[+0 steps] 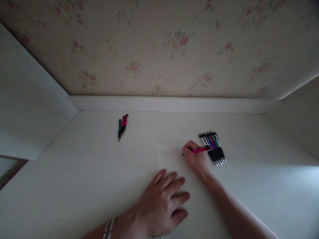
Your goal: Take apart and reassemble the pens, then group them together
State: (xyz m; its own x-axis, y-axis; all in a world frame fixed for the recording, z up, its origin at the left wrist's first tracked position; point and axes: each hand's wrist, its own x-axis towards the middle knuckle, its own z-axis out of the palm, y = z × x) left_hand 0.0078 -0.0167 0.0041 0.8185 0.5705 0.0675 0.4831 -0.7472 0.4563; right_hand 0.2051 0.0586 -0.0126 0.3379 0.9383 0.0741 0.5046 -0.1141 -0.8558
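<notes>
My right hand (198, 161) is closed around a pink pen (200, 149) with black parts. The pen's tip is at the right side of a small white sheet of paper (165, 162), next to rows of handwriting too small to read. Spread flat, my left hand (164, 204) lies over the lower part of the sheet, its fingers apart and nothing in them. Just right of my right hand, several pens (215, 149) with black grips lie side by side, tips toward me. Part of the sheet is hidden under my hands.
Farther back on the left of the white desk (87, 172), a green pen (119, 128) and two pink pens (124, 123) lie close together. White panels (30, 86) bound the left side, and a wall with flowered paper (149, 49) rises behind.
</notes>
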